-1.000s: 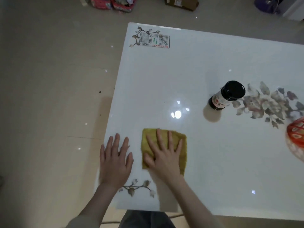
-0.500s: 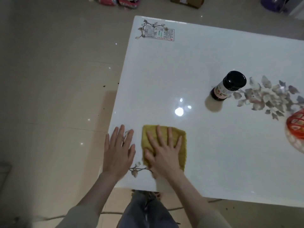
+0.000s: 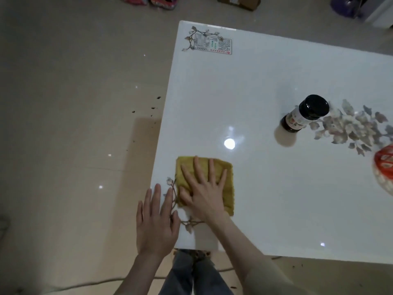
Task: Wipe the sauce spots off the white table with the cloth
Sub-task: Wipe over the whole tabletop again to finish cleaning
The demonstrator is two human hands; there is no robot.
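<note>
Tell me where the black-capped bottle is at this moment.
Head view: the bottle stands on the white table, right of centre, beside the left edge of the leaf print, beyond and right of the yellow cloth.

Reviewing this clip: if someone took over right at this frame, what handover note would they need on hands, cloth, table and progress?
Right hand: flat, fingers spread, pressing the yellow cloth onto the table.
Left hand: flat, fingers straight, at the table's near-left corner beside the cloth, holding nothing.
Things: the cloth lies spread flat near that corner; the dark-capped bottle stands apart, farther right.
Done: no sauce spots show on the bare tabletop.
Left: what lies under the cloth is hidden; lift it, check, and wipe any remainder.
</note>
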